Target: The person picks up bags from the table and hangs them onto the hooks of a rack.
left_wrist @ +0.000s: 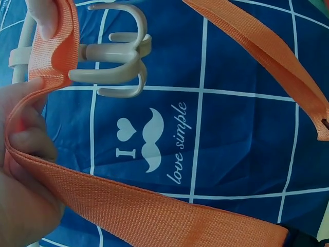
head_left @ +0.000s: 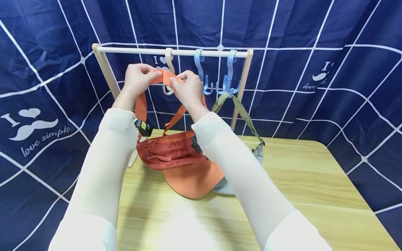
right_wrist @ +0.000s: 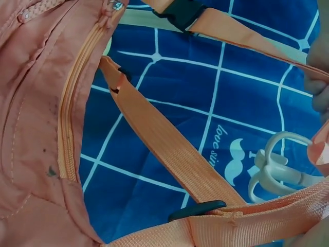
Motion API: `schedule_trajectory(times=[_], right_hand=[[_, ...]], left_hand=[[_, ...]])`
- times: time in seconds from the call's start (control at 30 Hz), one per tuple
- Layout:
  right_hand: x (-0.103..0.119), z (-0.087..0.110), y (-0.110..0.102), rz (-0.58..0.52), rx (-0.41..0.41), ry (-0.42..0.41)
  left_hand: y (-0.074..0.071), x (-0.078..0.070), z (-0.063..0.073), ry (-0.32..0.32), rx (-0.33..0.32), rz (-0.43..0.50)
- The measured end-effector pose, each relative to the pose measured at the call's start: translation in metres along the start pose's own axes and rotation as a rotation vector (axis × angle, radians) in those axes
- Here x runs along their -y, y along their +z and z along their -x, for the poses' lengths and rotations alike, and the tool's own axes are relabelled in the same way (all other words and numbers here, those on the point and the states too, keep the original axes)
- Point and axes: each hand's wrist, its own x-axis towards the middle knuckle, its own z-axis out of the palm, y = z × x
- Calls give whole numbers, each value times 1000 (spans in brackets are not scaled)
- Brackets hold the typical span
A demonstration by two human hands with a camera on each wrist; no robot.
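Note:
Pinched between fingers and thumbs, the orange strap [head_left: 166, 78] of a waist bag is held up at the rack by my left hand [head_left: 136, 81] and right hand [head_left: 190, 89]. Below them the red-orange waist bag [head_left: 172, 149] hangs low over the table, its zips facing me. A beige hook [head_left: 169, 59] is just behind the strap; in the left wrist view its prongs [left_wrist: 121, 74] stand right beside the webbing. The right wrist view shows the bag's black buckle [right_wrist: 181, 13] and a dark strap slider [right_wrist: 198, 209].
Two blue hooks [head_left: 198, 62] hang farther right on the rack's rail [head_left: 138, 51]. From the rightmost hangs an olive strap [head_left: 246, 115] with a grey bag [head_left: 259, 153]. An orange brim-like piece [head_left: 191, 179] lies under the waist bag on the wooden table [head_left: 301, 181].

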Motion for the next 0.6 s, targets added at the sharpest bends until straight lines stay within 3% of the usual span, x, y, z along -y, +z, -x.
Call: schedule_trajectory(times=[0.33,0.6], right_hand=[[-1,1,2,-23,10,97],[-4,6,5,-19,21,125]], left_hand=[[7,2,-4,9,-17,-55],[10,5,-4,-31,17,-103]])
